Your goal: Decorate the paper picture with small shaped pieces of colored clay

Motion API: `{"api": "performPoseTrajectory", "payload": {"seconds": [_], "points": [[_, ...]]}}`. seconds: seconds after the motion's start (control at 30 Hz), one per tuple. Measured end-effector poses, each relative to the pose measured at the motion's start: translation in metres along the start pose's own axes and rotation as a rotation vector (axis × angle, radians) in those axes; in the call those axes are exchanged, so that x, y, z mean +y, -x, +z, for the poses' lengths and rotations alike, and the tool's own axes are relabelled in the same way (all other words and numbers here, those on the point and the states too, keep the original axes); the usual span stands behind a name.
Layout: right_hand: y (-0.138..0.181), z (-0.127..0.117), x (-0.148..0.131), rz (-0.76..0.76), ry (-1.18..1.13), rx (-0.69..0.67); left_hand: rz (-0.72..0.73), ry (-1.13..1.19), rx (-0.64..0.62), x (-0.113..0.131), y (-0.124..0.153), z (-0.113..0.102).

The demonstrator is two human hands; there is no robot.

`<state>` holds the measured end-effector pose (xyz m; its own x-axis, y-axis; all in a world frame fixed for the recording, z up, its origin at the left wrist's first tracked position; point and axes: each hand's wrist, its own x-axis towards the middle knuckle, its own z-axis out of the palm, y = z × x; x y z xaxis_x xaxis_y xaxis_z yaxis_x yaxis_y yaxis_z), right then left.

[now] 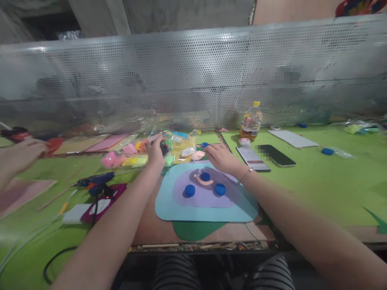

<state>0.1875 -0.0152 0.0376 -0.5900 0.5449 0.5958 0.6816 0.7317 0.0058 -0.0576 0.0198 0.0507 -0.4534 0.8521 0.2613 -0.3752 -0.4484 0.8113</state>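
A light blue foam sheet [169, 207] lies in front of me with a purple oval [205, 197] on it. On the oval sit three blue bottle caps [190, 190] and a pink curved strip [204, 181]. My left hand [155, 152] reaches past the sheet into a pile of coloured foam bits in clear bags [181, 147], its fingers closed on something dark I cannot make out. My right hand [220, 157] rests curled at the sheet's far edge, beside another blue cap [204, 144]; what it holds, if anything, is hidden.
A blue glue gun [95, 180] with its cord lies at left. Two phones [276, 156] and a bottle [250, 121] stand at right on green sheets. Another person's hand [18, 155] works at far left. A perforated metal screen [193, 76] closes the back.
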Motion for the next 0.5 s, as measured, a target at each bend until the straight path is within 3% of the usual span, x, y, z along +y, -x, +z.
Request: {"api": "performPoseTrajectory", "payload": {"seconds": [0.13, 0.2, 0.33, 0.5], "points": [[0.0, 0.002, -0.001, -0.044, -0.045, 0.063, -0.219, -0.017, -0.468, -0.004, 0.033, 0.017], [0.0, 0.001, -0.005, -0.084, -0.07, 0.111, -0.244, -0.072, -0.613, -0.007, 0.047, 0.02], [-0.001, -0.004, -0.017, -0.113, -0.139, 0.174, -0.15, -0.272, -0.803, -0.011, 0.062, 0.021], [-0.003, -0.004, -0.024, -0.125, -0.257, 0.172, 0.034, -0.485, -0.933, -0.016, 0.065, 0.02]]}}
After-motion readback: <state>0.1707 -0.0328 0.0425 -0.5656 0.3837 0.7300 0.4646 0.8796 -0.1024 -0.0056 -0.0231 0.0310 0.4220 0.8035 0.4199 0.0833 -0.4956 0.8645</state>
